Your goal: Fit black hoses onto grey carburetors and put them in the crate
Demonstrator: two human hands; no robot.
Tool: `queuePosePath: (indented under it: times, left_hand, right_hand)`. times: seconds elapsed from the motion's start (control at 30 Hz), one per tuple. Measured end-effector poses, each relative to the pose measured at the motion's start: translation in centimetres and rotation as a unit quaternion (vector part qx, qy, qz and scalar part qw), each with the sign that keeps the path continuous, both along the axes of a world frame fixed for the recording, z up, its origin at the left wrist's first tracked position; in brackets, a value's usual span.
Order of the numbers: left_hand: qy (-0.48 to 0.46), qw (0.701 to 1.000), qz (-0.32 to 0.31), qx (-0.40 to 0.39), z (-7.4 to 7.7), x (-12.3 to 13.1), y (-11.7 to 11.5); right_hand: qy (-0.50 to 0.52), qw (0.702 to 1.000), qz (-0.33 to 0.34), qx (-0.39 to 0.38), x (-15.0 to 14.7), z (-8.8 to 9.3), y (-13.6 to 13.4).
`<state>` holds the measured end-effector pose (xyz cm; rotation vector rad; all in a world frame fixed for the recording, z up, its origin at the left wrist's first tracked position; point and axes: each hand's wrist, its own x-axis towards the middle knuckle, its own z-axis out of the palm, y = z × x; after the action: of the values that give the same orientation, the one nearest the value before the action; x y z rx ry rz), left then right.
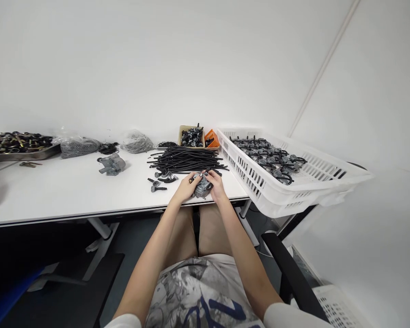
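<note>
over the person's head view, i see the left hand [185, 187] and the right hand [216, 186] both gripping a grey metal part [202, 188] between them, at the near edge of the white table [133, 196]; whether it rests there, i can't tell. it looks like close finger work on that part, which calls next for a steady two-sided hold. black hoses [186, 160] lie just beyond, loose fittings [156, 185] to the left.

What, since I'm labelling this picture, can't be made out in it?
Head view: gripped sides of the gray metal part, covered by left hand and right hand.
Head view: left end of the metal tray, beyond the left edge.
Head view: shapes of its heaped pieces, too small.
</note>
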<state>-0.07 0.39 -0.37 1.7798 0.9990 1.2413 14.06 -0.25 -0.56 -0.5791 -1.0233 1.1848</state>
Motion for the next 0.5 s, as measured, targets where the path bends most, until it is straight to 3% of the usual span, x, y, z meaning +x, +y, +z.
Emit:
queuePosePath:
  times: [0.5]
  left_hand:
    - [0.013, 1.000, 0.004, 0.018, -0.10, -0.19, 0.13]
  right_hand:
    - [0.024, 1.000, 0.011, -0.006, -0.22, -0.14, 0.07]
